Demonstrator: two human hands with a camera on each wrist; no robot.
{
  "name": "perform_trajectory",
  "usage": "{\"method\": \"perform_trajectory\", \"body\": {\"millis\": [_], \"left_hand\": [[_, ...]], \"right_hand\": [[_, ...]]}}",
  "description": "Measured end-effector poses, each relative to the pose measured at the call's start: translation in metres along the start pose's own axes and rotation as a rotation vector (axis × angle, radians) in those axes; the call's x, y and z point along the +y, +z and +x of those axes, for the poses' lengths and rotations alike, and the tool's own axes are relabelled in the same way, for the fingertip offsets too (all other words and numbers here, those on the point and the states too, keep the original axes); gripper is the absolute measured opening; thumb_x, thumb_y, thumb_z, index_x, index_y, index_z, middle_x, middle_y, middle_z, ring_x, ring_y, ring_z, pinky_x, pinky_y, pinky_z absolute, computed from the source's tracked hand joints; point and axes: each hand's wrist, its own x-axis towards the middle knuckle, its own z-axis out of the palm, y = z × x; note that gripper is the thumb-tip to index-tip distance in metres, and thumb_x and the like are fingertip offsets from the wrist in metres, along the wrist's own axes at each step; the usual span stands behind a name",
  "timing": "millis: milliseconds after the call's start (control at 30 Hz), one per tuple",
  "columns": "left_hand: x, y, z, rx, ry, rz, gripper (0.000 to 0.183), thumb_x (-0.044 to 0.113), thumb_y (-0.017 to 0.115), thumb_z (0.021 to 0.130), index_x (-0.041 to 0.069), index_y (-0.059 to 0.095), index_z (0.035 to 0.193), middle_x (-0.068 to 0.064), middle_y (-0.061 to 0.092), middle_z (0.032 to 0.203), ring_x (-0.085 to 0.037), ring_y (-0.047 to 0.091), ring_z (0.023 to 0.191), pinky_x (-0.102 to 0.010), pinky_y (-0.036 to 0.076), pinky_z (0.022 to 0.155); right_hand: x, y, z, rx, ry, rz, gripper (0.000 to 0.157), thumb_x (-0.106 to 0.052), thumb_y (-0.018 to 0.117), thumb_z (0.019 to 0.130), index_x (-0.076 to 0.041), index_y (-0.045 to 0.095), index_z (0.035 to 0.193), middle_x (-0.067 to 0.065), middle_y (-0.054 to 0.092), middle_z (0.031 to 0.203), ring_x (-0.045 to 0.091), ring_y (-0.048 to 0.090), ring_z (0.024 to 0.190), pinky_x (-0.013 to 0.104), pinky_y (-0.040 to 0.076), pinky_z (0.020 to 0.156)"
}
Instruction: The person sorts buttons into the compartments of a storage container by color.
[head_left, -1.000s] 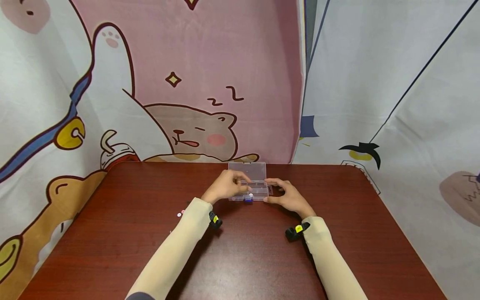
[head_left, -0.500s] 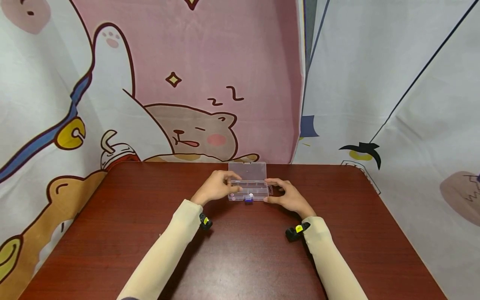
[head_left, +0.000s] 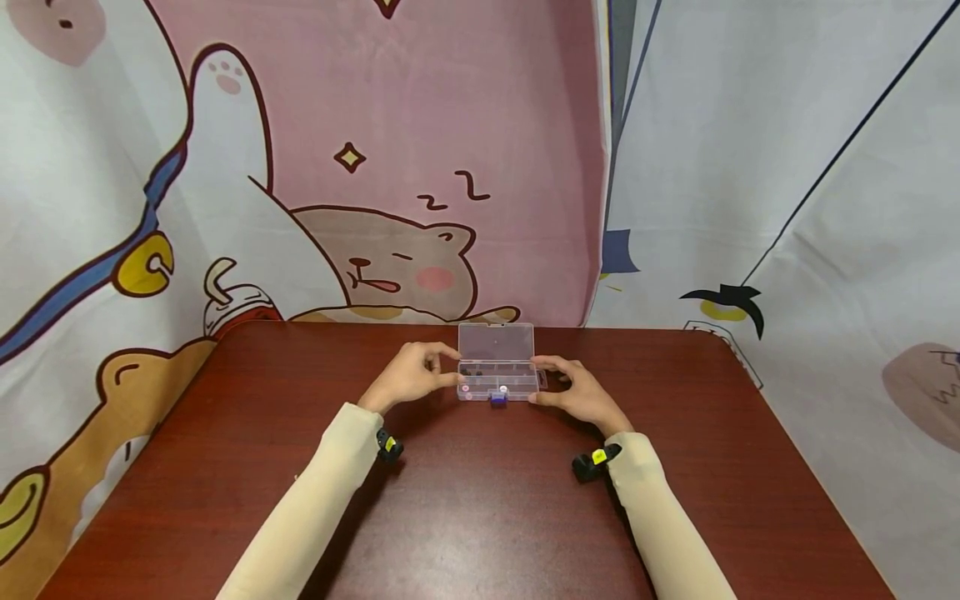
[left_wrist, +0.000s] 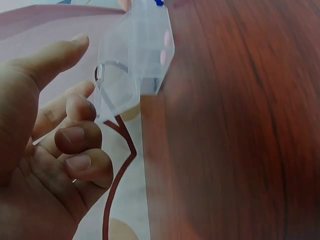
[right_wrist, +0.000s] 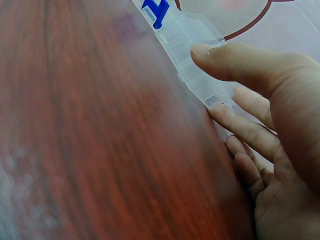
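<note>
A clear plastic compartment box (head_left: 517, 395) stands near the table's back edge, its clear lid (head_left: 510, 340) raised at the rear. A blue latch (head_left: 498, 401) sits on its front. Inside lie small pinkish-white pieces (head_left: 465, 388) at the front left, a white one (head_left: 503, 389) near the middle, and dark bits (head_left: 478, 373) behind. My right hand (head_left: 577, 392) holds the box's right end, thumb in front and fingers behind. At the left end, my left hand (head_left: 405, 375) has thumb and index finger spread; the left wrist view shows nothing between them, the other fingers loosely bent.
The dark red wooden table (head_left: 480, 517) extends toward me and to both sides. Behind it hangs a printed curtain (head_left: 450, 125), close to the raised lid. A tiny pale speck (head_left: 296, 477) shows beside the left sleeve.
My left hand has drawn back leftward from over the box to its left end, uncovering the front-left pieces and dark bits inside. The right hand stays at the right end.
</note>
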Motion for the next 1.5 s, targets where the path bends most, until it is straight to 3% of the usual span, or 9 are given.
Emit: {"method": "perform_trajectory", "body": {"millis": [267, 967, 1500], "left_hand": [[-0.014, -0.012, -0.012, 0.013, -0.054, 0.011, 0.043, 0.031, 0.082, 0.088, 0.008, 0.072, 0.124, -0.002, 0.059, 0.068, -0.013, 0.049, 0.058, -0.027, 0.041, 0.055], [-0.039, -0.036, -0.044, 0.052, -0.102, 0.053, 0.044, 0.031, 0.083, 0.087, 0.006, 0.072, 0.123, -0.002, 0.058, 0.068, -0.012, 0.047, 0.056, -0.027, 0.041, 0.052], [-0.062, -0.047, -0.067, 0.046, -0.170, 0.066, 0.033, 0.029, 0.083, 0.088, 0.011, 0.076, 0.115, -0.001, 0.059, 0.070, -0.012, 0.049, 0.060, -0.026, 0.041, 0.055]], "right_hand": [[0.000, 0.000, 0.001, 0.003, -0.021, -0.009, 0.068, -0.041, 0.087, 0.080, -0.032, 0.059, 0.141, 0.002, 0.062, 0.141, 0.028, 0.047, 0.130, 0.051, 0.040, 0.109], [0.000, 0.000, 0.001, 0.003, -0.007, -0.002, 0.068, -0.040, 0.088, 0.080, -0.033, 0.059, 0.141, 0.003, 0.060, 0.142, 0.027, 0.046, 0.131, 0.051, 0.039, 0.109], [0.000, 0.000, 0.000, 0.008, -0.007, -0.009, 0.068, -0.039, 0.088, 0.080, -0.032, 0.059, 0.141, 0.004, 0.061, 0.141, 0.027, 0.047, 0.130, 0.048, 0.039, 0.108]]}}
